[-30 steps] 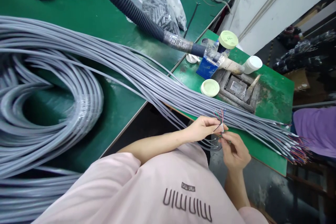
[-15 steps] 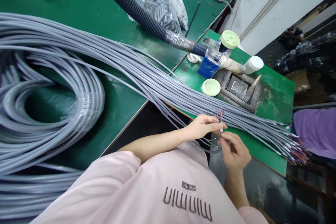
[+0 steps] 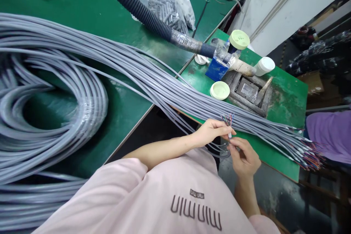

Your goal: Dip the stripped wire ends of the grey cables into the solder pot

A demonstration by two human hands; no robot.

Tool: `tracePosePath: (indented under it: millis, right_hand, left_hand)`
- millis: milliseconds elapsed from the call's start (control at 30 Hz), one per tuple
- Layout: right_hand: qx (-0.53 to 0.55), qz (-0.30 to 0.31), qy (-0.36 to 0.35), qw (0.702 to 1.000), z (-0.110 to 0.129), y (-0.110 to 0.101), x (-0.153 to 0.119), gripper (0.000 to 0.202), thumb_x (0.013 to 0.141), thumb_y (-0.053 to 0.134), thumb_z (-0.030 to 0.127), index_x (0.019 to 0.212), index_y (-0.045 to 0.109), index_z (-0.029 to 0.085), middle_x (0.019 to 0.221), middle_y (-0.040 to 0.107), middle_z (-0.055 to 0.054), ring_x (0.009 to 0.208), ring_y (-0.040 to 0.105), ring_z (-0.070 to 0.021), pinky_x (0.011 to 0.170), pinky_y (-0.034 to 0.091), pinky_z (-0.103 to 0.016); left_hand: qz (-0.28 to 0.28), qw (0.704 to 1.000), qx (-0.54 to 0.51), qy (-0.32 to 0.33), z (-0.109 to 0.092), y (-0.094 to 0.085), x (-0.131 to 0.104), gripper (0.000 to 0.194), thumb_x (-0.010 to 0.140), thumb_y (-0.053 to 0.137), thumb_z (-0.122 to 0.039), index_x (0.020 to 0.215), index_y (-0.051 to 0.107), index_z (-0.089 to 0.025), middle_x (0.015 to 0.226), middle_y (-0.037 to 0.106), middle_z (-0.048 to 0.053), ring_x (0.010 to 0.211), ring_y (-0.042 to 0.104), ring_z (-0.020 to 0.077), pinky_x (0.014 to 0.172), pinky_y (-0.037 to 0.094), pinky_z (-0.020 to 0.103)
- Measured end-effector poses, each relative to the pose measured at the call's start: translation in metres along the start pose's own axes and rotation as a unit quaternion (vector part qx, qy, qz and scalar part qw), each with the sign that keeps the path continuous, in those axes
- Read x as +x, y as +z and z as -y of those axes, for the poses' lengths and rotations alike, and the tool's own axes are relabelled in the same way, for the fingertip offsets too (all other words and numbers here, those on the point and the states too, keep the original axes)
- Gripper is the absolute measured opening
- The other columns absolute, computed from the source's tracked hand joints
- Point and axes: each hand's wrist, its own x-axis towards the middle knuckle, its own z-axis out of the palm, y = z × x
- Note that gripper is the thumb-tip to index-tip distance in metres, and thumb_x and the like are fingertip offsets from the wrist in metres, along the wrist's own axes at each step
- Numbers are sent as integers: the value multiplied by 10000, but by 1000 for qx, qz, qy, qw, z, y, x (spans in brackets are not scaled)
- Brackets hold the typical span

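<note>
Between my two hands is the end of a grey multi-core cable, its thin coloured wires (image 3: 227, 118) fanned out at the top. My left hand (image 3: 214, 131) is closed, with thumb and fingers pinching the cable just below those wires. A short white sleeve (image 3: 230, 135) shows under the left fingertips. My right hand (image 3: 245, 157) pinches the cable lower down, close below the sleeve. Behind both hands runs a thick bundle of grey cables (image 3: 164, 80), ending at the right in many stripped coloured wire ends (image 3: 312, 157).
Coiled grey cable (image 3: 93, 106) covers the left table. On the right green table are a solder pot (image 3: 246, 90) with a scraper, a pale lid (image 3: 219, 90), a white cup (image 3: 264, 66) and a blue box (image 3: 216, 69). A black hose (image 3: 137, 7) crosses above. A person in purple (image 3: 329, 137) is at right.
Both hands keep their pinch on the cable and have shifted only slightly. The coloured wires look a little more spread. The view has moved a touch.
</note>
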Motion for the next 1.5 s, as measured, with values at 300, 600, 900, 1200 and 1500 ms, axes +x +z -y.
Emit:
tracePosePath:
  millis: [300,600,900,1200,1500]
  right_hand:
    - [-14,38,-30,999,3,4,0,368,821,612,35,1082,683,285,931,700,-40,848,671,-193,732,549,-341]
    - [-179,66,56,980,1,-64,-66,245,850,589,108,1013,701,253,910,684,-48,818,669,-170,726,522,-288]
    - [-299,184,363,863,-26,-93,-131,418,924,466,484,1169,651,200,609,644,5,529,624,-181,550,483,-282]
    - [-117,195,264,937,-23,-26,-67,316,939,511,401,1133,664,204,752,695,-15,647,663,-173,592,504,-268]
    - [-59,152,304,939,-27,-20,-67,306,926,539,392,1120,678,200,822,721,-40,737,700,-186,655,554,-285]
  left_hand:
    - [-41,998,-53,-17,7,6,1,248,687,737,-335,598,709,-105,586,643,34,525,514,77,569,408,212]
    - [139,968,210,-24,2,7,-3,466,841,592,-546,931,727,-109,854,704,92,756,616,148,739,493,276]
    - [125,682,666,276,4,4,13,331,978,420,-328,1149,656,-170,1059,685,82,936,552,193,783,391,333]
    - [73,561,782,261,6,30,58,223,953,465,-313,1046,610,-172,1072,588,100,1018,481,238,793,296,376]
    - [62,582,766,265,-3,33,72,396,918,533,-421,1227,542,-174,1263,547,121,1161,447,261,884,310,369]
